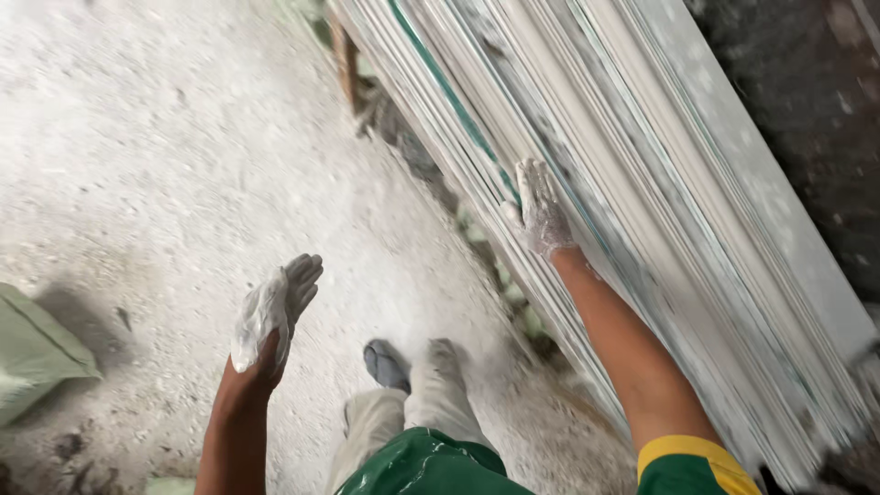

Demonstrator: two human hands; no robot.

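Plaster-caked right hand (539, 209) lies flat, fingers together, on edge of leaning stack of long white moulded strips (660, 183), too many to count. Plaster-caked left hand (273, 310) hangs open w/ nothing in it over dusty grey concrete floor (165, 165); wide free room left, 1 green sack (37, 353) far left.

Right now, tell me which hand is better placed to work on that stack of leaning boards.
Right. The right hand, coated in white plaster, already rests flat on the edges of the stacked boards. The left hand hangs open over the dusty floor, apart from the stack.

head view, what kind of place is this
Probably a plaster or board-making yard or building site. A stack of long white panels leans under the right hand, the left hand is caked in white paste, and the dusty floor is powdered white.
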